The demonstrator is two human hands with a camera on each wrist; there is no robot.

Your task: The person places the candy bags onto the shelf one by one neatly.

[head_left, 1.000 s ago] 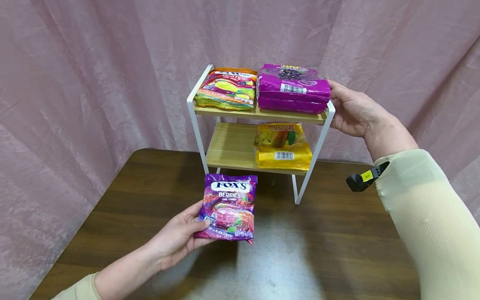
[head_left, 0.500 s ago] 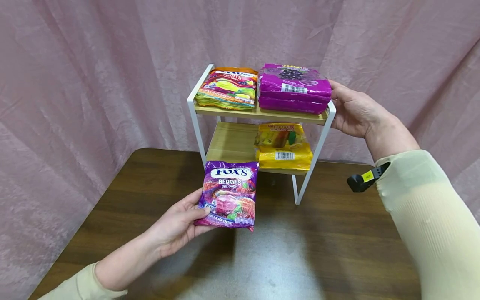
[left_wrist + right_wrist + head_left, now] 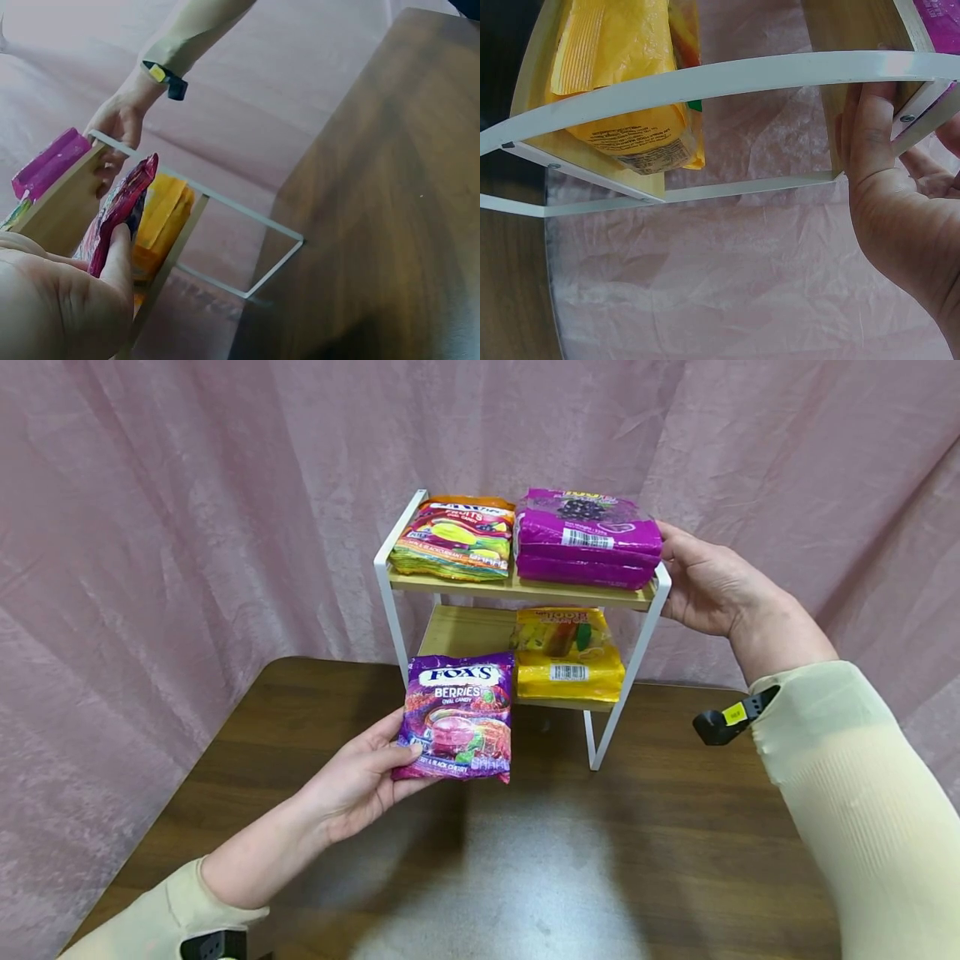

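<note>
My left hand [image 3: 360,781] pinches a purple bag of berry candy [image 3: 457,718] by its lower left corner, thumb on the printed front and fingers behind. The bag stands tilted upright before the left half of the lower shelf [image 3: 468,631], its front toward the head camera. My right hand [image 3: 708,581] grips the right end of the small two-tier rack at its upper board; in the right wrist view its fingers [image 3: 874,135] reach under that board. Right beside this hand lies a magenta pack [image 3: 588,539] on the upper tier.
An orange-and-yellow stack of fruit candy bags [image 3: 453,539] lies at the upper tier's left. A yellow pack [image 3: 567,656] occupies the lower tier's right half. The white metal frame [image 3: 627,677] stands on a brown wooden table [image 3: 720,827], with a pink curtain [image 3: 225,510] behind.
My left hand has raised the candy bag toward the rack, and it now overlaps the front of the lower shelf. The right hand and the packs on the rack have stayed in place.
</note>
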